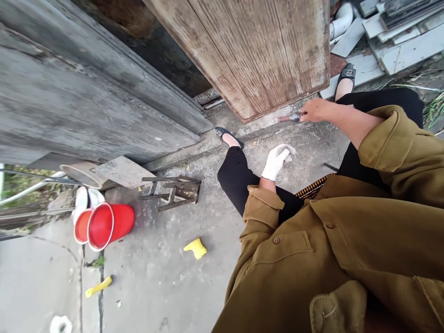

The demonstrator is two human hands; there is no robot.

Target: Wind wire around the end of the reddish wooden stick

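My right hand (316, 111), bare, is closed around what looks like a paintbrush (289, 118) with a metal band and a brownish tip. The tip points left, close to the bottom edge of a weathered brown wooden door panel (263, 60). My left hand (275, 162) wears a white glove and hovers above the concrete between my knees. Its fingers are curled in; whether they hold anything is hidden. The panel stands upright in front of me, with my black shoes on either side of its lower end.
Grey wooden boards (104, 92) rise at the left. Beside them lie a wooden stool frame (176, 190), red buckets (120, 222) and white shoes (81, 201). Yellow pieces (196, 249) lie on the concrete floor (156, 277). Stacked tiles (409, 51) and a white pipe (342, 22) sit upper right.
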